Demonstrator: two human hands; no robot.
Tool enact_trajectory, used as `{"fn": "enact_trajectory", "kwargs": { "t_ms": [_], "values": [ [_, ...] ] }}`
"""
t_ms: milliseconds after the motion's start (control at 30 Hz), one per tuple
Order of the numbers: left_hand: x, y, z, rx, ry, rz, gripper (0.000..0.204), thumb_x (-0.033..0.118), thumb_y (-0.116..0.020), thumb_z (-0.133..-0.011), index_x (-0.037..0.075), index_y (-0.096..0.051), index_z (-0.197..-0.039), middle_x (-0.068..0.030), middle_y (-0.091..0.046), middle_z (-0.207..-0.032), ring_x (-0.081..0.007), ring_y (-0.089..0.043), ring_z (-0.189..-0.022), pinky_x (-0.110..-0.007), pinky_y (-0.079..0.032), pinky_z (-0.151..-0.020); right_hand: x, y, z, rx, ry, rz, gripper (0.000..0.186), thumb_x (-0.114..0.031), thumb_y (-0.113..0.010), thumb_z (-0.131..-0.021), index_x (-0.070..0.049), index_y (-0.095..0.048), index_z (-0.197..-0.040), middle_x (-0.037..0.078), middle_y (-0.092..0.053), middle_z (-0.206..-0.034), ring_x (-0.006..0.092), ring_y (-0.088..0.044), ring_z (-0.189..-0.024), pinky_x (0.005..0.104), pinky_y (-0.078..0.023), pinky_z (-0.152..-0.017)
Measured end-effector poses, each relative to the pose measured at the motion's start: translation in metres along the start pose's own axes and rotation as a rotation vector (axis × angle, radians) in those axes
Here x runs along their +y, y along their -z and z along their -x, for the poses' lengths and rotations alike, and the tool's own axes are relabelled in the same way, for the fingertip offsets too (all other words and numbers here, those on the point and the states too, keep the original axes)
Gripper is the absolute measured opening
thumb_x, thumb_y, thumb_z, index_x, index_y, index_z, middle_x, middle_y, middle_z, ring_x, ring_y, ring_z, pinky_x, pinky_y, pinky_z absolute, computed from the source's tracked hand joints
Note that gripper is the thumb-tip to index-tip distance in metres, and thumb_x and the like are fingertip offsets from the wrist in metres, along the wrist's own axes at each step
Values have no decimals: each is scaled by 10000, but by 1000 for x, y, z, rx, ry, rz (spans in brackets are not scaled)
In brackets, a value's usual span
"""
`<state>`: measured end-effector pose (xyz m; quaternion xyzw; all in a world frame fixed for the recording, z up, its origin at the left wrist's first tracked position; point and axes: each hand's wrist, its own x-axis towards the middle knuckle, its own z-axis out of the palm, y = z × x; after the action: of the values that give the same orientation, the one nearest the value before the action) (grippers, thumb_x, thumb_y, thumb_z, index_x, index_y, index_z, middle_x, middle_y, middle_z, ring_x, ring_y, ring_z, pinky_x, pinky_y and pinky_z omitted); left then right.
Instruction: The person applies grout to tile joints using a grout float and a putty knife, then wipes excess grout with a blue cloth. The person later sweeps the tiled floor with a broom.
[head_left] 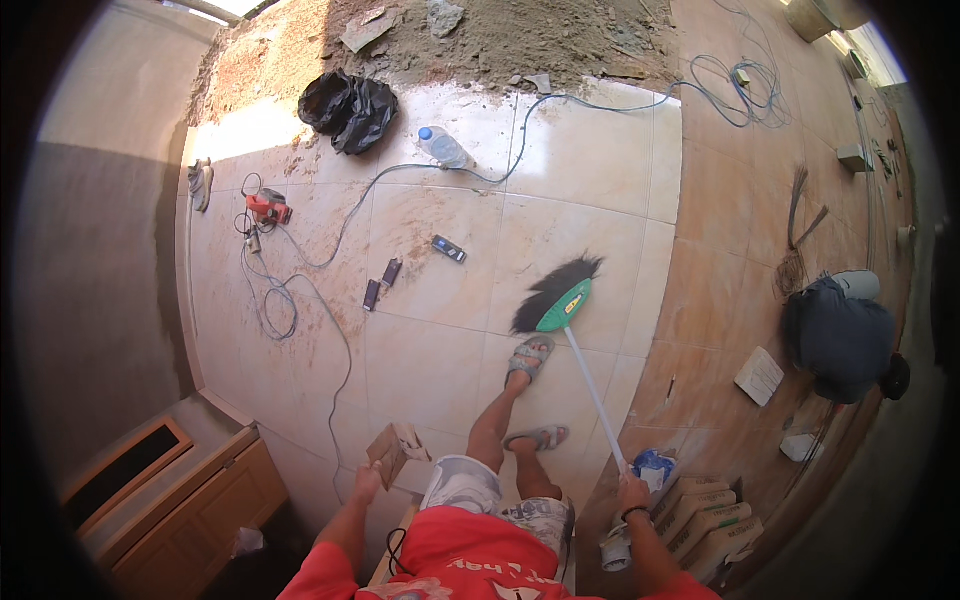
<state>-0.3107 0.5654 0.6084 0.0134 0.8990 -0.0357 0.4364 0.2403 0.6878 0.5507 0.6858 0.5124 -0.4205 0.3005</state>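
Note:
My right hand [633,492] is closed round the white handle [596,395] of a broom. Its green head [567,308] and dark bristles [556,285] lie on the pale floor tiles, just beyond my sandalled foot [529,357]. At the lower left, my left hand [368,482] grips the edge of a small open cardboard box [398,452], held beside my leg. The far side of the box is partly hidden.
Cable [349,372] winds across the tiles near a red power tool [268,207], two dark battery-like blocks [391,272] and a blue-black device [449,249]. A capped bottle [445,148] and black bag [348,110] border soil. A crouching person [840,335] and boxes [705,520] are right; wooden panels [200,500] left.

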Motion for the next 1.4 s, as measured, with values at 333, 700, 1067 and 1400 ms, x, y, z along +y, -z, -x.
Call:
{"fn": "enact_trajectory", "kwargs": {
  "t_ms": [333,700,1067,1400],
  "values": [
    [-19,10,-20,14,-81,12,392,250,-517,-954,-88,-587,-1139,-200,-665,-979,-258,-623,-905,-360,-457,-817,-218,140,-147,344,293,-216,415,-202,-456,-944,-176,-479,-1358,267,-639,-825,449,-623,-813,529,-499,-721],
    [-41,-8,-28,-37,-43,17,397,259,-530,-943,-89,-593,-1125,-217,-662,-964,-263,-626,-900,-368,-464,-799,14,11,23,24,193,58,376,-212,-483,-920,-91,-565,-1266,234,-646,-889,410,-626,-831,501,-494,-720],
    [6,-1,-26,14,-84,-20,388,242,-513,-952,-92,-586,-1136,-206,-660,-959,-242,-625,-889,-361,-462,-800,-203,0,-112,85,411,96,420,-174,-406,-940,-201,-493,-1349,227,-662,-840,395,-654,-811,501,-527,-728],
    [7,-5,-32,-121,-154,56,345,159,-482,-960,-96,-555,-1180,-158,-655,-1022,-213,-600,-925,-340,-454,-820,-187,55,-24,93,524,-86,449,-190,-420,-931,-186,-465,-1377,216,-618,-799,396,-609,-762,505,-490,-685]
  ]
}}
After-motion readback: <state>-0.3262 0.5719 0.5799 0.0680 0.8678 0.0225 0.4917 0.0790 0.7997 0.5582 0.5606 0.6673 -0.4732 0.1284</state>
